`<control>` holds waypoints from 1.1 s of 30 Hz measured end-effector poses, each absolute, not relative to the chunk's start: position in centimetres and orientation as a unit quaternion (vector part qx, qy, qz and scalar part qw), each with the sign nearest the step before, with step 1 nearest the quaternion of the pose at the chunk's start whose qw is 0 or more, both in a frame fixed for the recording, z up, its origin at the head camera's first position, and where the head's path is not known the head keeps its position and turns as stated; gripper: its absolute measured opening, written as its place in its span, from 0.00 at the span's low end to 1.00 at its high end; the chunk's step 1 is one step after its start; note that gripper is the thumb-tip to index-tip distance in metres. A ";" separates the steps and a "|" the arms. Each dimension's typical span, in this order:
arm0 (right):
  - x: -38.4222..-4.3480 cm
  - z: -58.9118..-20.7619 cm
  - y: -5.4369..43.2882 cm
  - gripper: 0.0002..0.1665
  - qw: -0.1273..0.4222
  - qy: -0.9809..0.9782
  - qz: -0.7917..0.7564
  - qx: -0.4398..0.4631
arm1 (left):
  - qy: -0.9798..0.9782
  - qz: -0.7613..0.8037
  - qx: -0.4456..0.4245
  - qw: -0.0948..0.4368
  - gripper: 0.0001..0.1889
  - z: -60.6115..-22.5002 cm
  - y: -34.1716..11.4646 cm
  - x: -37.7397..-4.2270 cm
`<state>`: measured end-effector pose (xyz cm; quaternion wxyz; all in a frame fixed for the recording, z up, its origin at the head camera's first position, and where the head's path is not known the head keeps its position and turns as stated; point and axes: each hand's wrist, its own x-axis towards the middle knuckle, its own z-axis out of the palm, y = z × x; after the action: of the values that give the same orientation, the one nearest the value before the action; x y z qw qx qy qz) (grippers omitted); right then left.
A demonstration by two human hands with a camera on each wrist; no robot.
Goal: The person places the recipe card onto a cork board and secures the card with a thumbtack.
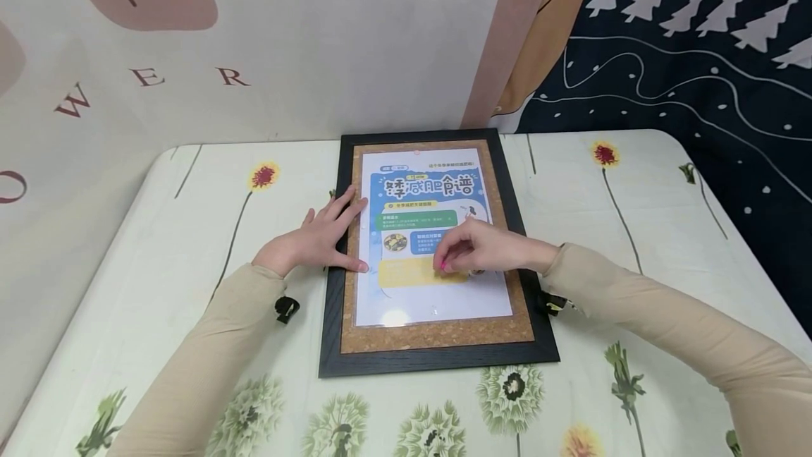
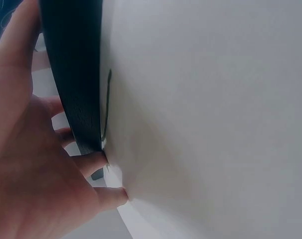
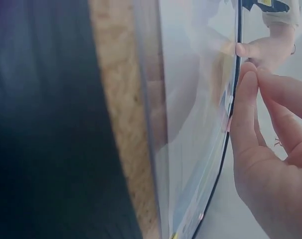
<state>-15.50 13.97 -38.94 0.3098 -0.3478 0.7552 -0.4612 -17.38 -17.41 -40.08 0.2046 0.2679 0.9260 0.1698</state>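
Observation:
A cork board [image 1: 438, 337] in a black frame [image 1: 438, 365] lies on the table, with a printed poster [image 1: 409, 305] over it. Fingers spread, my left hand [image 1: 317, 237] rests across the frame's left side, thumb and fingertips at the poster's left edge. In the left wrist view, the outer fingers of that hand [image 2: 46, 159] reach past the dark frame to the white tablecloth. My right hand [image 1: 485, 247] pinches a small pink pushpin [image 1: 443, 266] over the poster's yellow panel. From the right wrist, the thumb and fingertips of this hand [image 3: 270, 144] meet; the pin is hidden there.
A floral tablecloth [image 1: 209, 344] covers the table. Behind the board stands a pale printed wall cloth [image 1: 355, 41], with a dark one with white trees [image 1: 634, 90] at the right. A small pin [image 1: 416, 153] shows at the poster's top edge.

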 end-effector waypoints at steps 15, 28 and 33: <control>-14.5 -39.4 12.8 0.06 0.354 0.727 -0.461 -0.366 | 0.927 0.168 0.263 0.209 0.60 -39.8 -17.3 -17.3; -13.6 -39.6 11.8 0.08 0.409 0.696 -0.460 -0.369 | 0.927 0.166 0.263 0.210 0.60 -40.0 -17.3 -17.5; -13.4 -39.6 11.4 0.08 0.411 0.706 -0.451 -0.359 | 0.927 0.166 0.263 0.212 0.60 -39.9 -17.4 -17.5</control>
<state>-13.44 11.42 -39.64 0.4109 -0.3586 0.7063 -0.4515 -17.54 -17.35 -39.93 0.2116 0.2626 0.9267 0.1656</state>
